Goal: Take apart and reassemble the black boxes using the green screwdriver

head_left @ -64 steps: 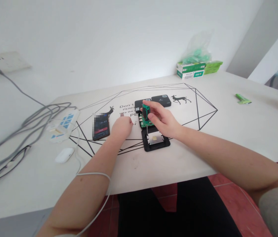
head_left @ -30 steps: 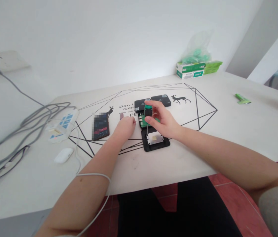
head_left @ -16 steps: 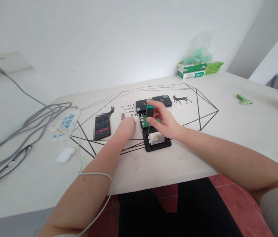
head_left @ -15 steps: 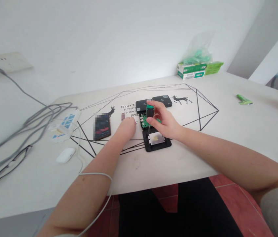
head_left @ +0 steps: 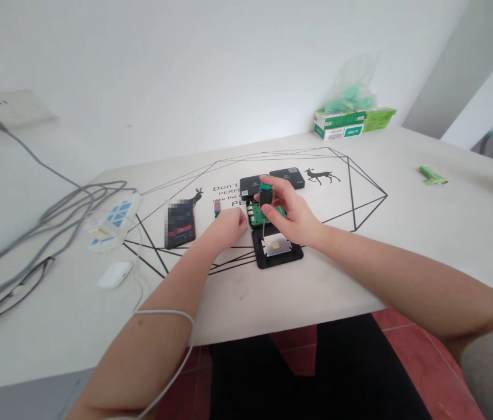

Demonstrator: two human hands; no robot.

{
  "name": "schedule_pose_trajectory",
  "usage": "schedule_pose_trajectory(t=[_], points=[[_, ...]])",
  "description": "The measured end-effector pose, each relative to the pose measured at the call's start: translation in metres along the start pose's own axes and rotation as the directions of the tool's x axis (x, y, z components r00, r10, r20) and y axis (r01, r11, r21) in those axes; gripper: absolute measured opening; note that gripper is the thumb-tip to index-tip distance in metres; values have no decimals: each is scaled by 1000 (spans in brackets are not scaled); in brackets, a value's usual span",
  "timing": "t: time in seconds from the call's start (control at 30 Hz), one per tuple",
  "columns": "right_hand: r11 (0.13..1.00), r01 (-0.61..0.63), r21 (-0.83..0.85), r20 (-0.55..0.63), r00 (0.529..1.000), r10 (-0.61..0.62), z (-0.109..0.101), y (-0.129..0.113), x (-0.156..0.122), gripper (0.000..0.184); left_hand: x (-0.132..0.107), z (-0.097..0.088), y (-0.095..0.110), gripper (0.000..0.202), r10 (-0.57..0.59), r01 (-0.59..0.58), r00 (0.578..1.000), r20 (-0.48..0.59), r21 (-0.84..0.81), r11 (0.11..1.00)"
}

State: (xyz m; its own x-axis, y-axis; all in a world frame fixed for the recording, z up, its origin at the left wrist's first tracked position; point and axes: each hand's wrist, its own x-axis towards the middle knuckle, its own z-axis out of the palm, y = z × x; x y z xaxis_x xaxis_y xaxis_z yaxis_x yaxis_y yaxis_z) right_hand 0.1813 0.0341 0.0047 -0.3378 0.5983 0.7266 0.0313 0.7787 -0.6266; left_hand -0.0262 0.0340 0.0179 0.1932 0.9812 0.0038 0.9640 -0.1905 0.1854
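Observation:
My right hand grips a screwdriver by its green and black handle, held upright. Its thin shaft points down at the left edge of a silver metal plate, which lies in a black plastic cover. Directly behind, partly under my fingers, is a green circuit board in a black case. My left hand rests curled on the table just left of the board; whether anything is inside its fingers is hidden. Beyond its knuckles lies a small pinkish and blue object.
Two black boxes sit behind the board. A phone, a white earbud case, a power strip, glasses and looped cables lie to the left. Green boxes stand at the back right, a green packet in front of them.
My left hand has shifted slightly right, closer to the circuit board, uncovering more of the pinkish and blue object. My right hand and the screwdriver stay nearly in place.

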Motion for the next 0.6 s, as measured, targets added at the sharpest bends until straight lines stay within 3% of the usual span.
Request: schedule_pose_trajectory(t=[0.2, 0.4, 0.6], points=[[1000, 1, -2, 3, 1000, -1, 0, 2, -1, 50, -2, 2, 1, 15, 39, -43, 999, 36, 103, 994], [1000, 0, -17, 14, 1000, 0, 0, 3, -1, 51, 0, 5, -3, 24, 90, -91, 996, 17, 118, 989], [1000, 6, -22, 20, 1000, -6, -1, 3, -1, 51, 2, 4, -6, 28, 61, -60, 998, -8, 80, 995]])
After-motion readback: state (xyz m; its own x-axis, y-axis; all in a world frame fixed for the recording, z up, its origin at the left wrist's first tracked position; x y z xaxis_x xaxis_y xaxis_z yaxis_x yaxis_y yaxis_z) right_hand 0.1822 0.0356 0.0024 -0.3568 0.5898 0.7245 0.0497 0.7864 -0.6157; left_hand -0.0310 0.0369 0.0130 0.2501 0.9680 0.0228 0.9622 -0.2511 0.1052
